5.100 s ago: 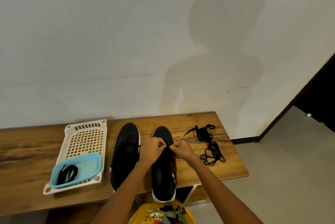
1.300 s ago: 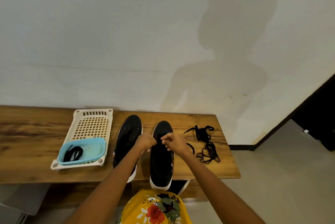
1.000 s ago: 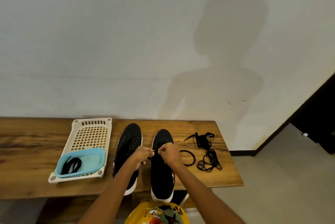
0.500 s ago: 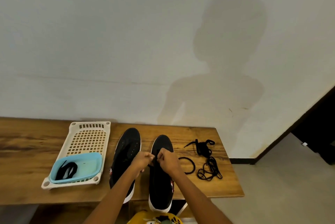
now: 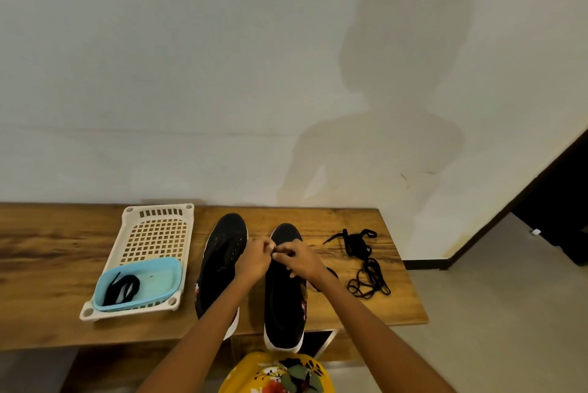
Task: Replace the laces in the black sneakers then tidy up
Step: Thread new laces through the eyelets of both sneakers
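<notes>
Two black sneakers with white soles stand side by side on the wooden table (image 5: 47, 249), toes toward the wall. The left sneaker (image 5: 221, 262) shows bare eyelets. Over the front of the right sneaker (image 5: 281, 300) my left hand (image 5: 256, 257) and my right hand (image 5: 299, 257) meet, fingers curled and pinching a black lace; the lace end itself is hidden between the fingers. A loop of that lace (image 5: 321, 281) trails out right of the shoe. A loose tangle of black laces (image 5: 366, 265) lies further right.
A cream plastic basket (image 5: 156, 233) sits left of the shoes and holds a light-blue tray (image 5: 159, 278) with a coiled black lace (image 5: 121, 289). The wall runs behind the table. The table's right edge ends near a dark doorway (image 5: 560, 201).
Both hands have stayed at the right sneaker's front eyelets and drawn closer together. The lace loop beside the shoe has shrunk toward my right wrist. The camera has shifted slightly.
</notes>
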`<action>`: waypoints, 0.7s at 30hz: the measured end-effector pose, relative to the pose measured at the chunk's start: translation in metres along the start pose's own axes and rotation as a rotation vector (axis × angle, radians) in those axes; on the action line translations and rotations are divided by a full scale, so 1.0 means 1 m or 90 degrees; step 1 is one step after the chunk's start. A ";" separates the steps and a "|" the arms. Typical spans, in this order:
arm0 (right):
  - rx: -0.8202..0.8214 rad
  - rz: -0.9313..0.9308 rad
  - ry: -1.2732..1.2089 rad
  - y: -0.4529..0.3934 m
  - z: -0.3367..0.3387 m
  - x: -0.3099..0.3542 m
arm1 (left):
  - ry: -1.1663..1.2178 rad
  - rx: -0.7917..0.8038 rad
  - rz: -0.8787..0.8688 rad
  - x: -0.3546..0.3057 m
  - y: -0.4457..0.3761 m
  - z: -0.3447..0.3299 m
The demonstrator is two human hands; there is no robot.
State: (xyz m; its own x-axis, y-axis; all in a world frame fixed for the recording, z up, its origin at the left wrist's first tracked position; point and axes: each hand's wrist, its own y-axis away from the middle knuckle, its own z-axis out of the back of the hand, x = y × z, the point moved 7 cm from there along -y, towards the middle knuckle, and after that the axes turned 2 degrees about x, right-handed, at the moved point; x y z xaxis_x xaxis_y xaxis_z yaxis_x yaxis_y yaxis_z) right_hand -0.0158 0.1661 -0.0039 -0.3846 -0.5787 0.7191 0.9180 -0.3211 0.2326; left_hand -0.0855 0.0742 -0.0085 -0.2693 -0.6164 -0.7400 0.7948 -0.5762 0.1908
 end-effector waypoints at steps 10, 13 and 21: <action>-0.164 0.111 -0.198 0.006 0.091 0.099 | 0.300 0.051 0.016 -0.007 0.007 0.022; -0.196 0.179 -0.341 0.013 0.137 0.150 | 0.289 0.098 0.004 -0.008 0.016 0.011; -0.232 0.319 -0.502 0.050 0.189 0.231 | 0.122 -0.081 0.028 -0.027 0.028 0.038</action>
State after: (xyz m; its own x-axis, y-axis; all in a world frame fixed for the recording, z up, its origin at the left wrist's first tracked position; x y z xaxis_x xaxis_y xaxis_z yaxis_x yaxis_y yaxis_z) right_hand -0.0404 0.1581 0.2976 0.3331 -0.0901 0.9386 0.8207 -0.4625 -0.3356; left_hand -0.0765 0.0541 0.0414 -0.1346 -0.5197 -0.8437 0.8690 -0.4711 0.1515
